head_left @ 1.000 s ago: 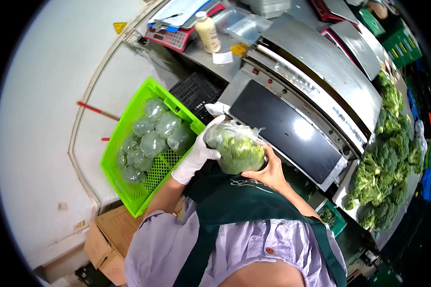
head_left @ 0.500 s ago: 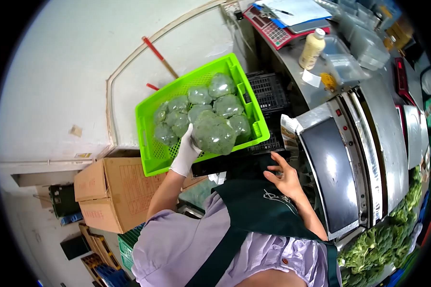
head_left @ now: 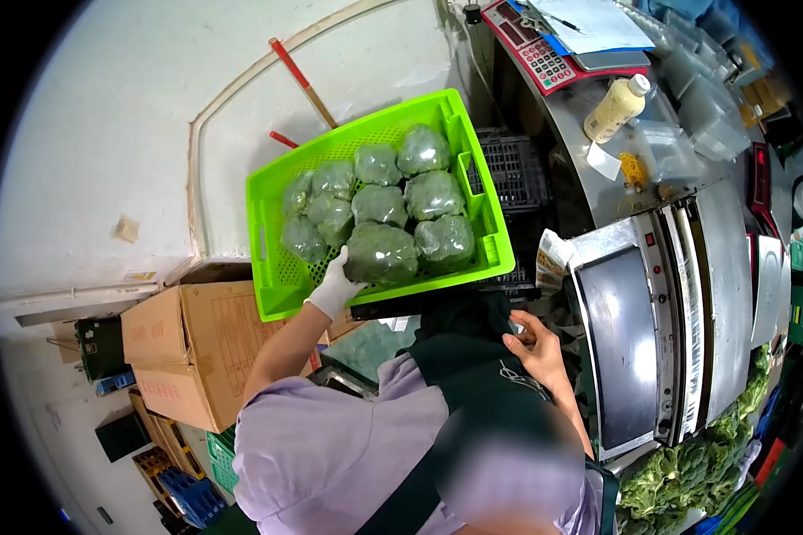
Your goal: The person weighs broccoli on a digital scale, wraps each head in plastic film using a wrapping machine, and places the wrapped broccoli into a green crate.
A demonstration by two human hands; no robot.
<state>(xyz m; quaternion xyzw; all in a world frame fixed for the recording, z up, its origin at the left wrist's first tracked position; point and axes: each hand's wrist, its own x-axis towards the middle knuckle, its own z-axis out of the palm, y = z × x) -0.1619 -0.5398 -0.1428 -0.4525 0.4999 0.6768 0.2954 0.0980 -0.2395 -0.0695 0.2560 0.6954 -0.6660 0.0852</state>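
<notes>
My left hand (head_left: 336, 283), in a white glove, is closed on the left side of a plastic-wrapped broccoli head (head_left: 381, 253) at the near side of a bright green crate (head_left: 270, 306). Several more wrapped broccoli heads (head_left: 380, 206) sit in rows around it inside the crate. My bare right hand (head_left: 537, 346) hangs beside the dark green apron (head_left: 455, 348), fingers loosely bent and apart, holding nothing.
Black crates (head_left: 509, 169) stand under and behind the green one. To the right is a wrapping machine (head_left: 629, 330) by a steel counter with a scale (head_left: 540, 58) and a bottle (head_left: 616, 109). Loose broccoli (head_left: 678, 473) lies lower right; a cardboard box (head_left: 223, 348) stands left.
The wrapped broccoli in my left hand has come down into the crate's near row, and sits lower and further left. My right hand has drawn slightly down, its fingers more bent.
</notes>
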